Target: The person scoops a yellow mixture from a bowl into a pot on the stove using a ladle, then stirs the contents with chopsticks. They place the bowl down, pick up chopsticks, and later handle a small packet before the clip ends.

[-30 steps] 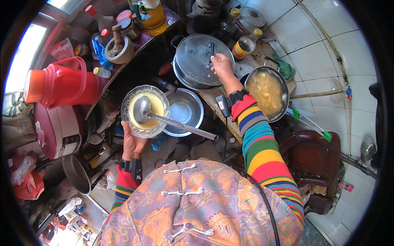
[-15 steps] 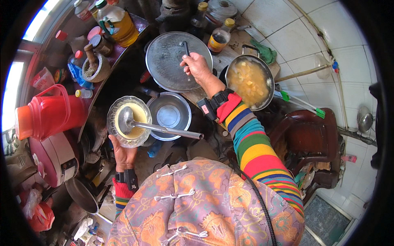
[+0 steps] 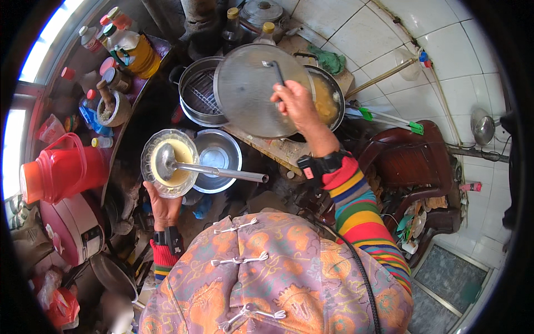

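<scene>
My right hand is closed round the bent black handle of a large round pot lid. The lid hangs tilted between a steamer pot with a wire rack inside and a pan of brothy yellowish chunks, covering part of each. With my left hand I hold a scalloped glass bowl from its near side, thumb up along the rim. Pale yellow liquid fills its lower part. A metal ladle lies across the bowl, its head in the liquid and its handle pointing right.
An empty-looking steel basin stands just right of the bowl. On the left are a red thermos, a stone mortar and an oil bottle. Sauce bottles stand behind the lid. A dark red chair is at the right.
My right hand has lifted the lid off the steamer pot and carried it rightward, baring the rack and covering part of the pan. My left hand still holds the bowl.
</scene>
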The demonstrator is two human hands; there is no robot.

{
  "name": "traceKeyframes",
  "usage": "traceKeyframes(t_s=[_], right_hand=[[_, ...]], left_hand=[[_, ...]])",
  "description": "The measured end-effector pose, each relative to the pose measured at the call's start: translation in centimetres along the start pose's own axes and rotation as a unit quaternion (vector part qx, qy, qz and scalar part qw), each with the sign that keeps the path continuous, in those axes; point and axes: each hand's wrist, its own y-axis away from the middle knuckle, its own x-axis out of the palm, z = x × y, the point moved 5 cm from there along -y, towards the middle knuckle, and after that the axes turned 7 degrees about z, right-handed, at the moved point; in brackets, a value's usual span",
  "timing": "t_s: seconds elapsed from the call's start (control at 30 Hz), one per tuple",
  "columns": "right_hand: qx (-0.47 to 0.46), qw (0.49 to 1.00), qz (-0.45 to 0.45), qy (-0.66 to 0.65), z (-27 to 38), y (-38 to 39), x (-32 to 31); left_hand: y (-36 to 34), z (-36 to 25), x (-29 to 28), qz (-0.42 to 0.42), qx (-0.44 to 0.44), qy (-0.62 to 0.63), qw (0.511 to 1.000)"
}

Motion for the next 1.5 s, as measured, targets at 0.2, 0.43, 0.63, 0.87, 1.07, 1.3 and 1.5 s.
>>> traceKeyframes(t_s=[0.2,0.43,0.63,0.87,1.07,1.3,1.5], right_hand=[[0.042,0.991,-0.085,0.092,-3.2,2.4,-8.6],[0.086,0.974,-0.153,0.146,-7.4,2.9,-13.7],[0.11,0.968,-0.181,0.136,-10.3,2.2,-14.3],[0.104,0.964,-0.182,0.165,-11.9,0.8,-14.5],[0.118,0.967,-0.184,0.132,-12.4,0.5,-14.4],[-0.123,0.789,-0.268,0.538,-6.0,5.2,-13.0],[0.043,0.956,-0.012,0.289,-9.3,13.2,-3.6]], left_hand=[[-0.1,1.7,0.4,0.02,-0.004,-0.016,1.0],[0.1,3.0,0.9,0.008,-0.001,-0.031,0.999],[0.1,3.7,1.0,-0.001,0.007,-0.03,1.0],[0.2,4.5,1.0,0.0,-0.002,-0.022,1.0],[-0.3,5.2,-0.1,-0.017,0.001,-0.036,0.999],[-2.4,7.7,-2.7,-0.006,-0.073,-0.052,0.996],[-5.2,11.4,-6.1,0.002,-0.176,-0.091,0.98]])
